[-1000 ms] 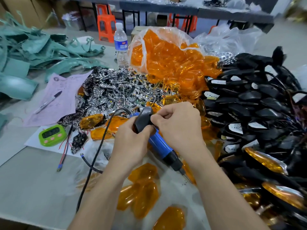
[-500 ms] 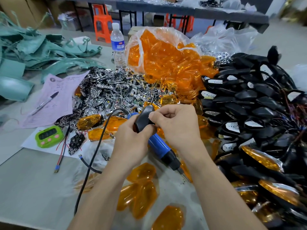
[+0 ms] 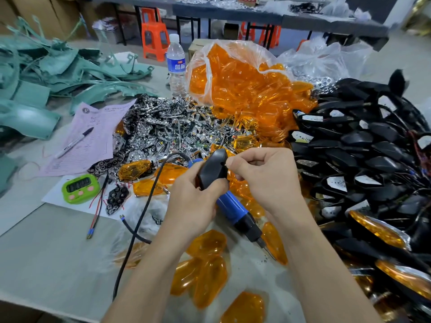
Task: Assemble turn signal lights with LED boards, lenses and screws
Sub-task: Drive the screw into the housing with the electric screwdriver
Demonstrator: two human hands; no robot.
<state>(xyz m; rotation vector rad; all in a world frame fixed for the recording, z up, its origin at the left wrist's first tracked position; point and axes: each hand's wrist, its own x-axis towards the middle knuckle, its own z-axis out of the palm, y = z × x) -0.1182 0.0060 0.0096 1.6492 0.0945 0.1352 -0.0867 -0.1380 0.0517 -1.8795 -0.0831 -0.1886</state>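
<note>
The left hand (image 3: 193, 203) grips one black housing (image 3: 212, 169) above the desk (image 3: 46, 252), fingers curled round its lower end and its back turned up, so its front is hidden. The right hand (image 3: 265, 178) has thumb and forefinger pinched together at a small hole on the housing's edge. Whether a screw sits between them is too small to tell. The blue screwdriver (image 3: 235, 208) lies under both hands, seemingly held by neither, so this unit looks to be at the screw stage, not yet driven. A few finished lights (image 3: 377, 229) with orange fronts lie at the right, beside a far bigger heap of bare housings (image 3: 349, 148). The bag of orange lenses (image 3: 245, 89) and the pile of shiny boards (image 3: 168, 127) are large, so most of the work seems left.
</note>
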